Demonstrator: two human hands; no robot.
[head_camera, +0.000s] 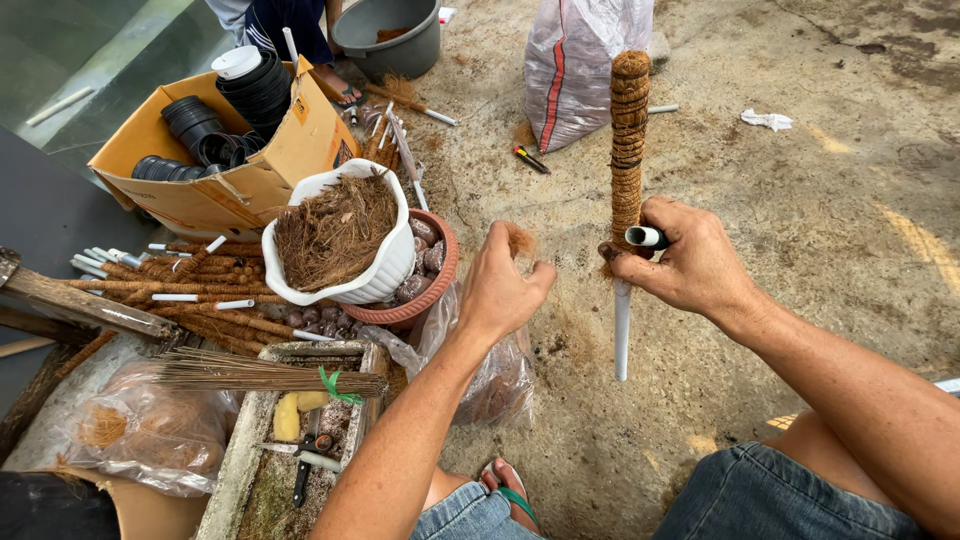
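My right hand (690, 262) grips a white pipe (622, 330) whose upper part is wrapped in brown coir rope, forming a coir pole (628, 140) held upright; a small spool sticks out between the fingers. My left hand (500, 290) pinches a tuft of coconut fibre (520, 240) just left of the pole, not touching it. A white pot (390, 265) full of loose coir stands to the left, resting on a terracotta pot (435, 285) holding dark stones.
Finished coir poles (200, 290) lie in a pile at left. A cardboard box (270, 170) holds stacked black pots. A grey tub (395, 45), a filled plastic sack (575, 70), a tray with scissors (305, 470) and a stick bundle (260, 375) surround me. Another person's legs stand by the tub.
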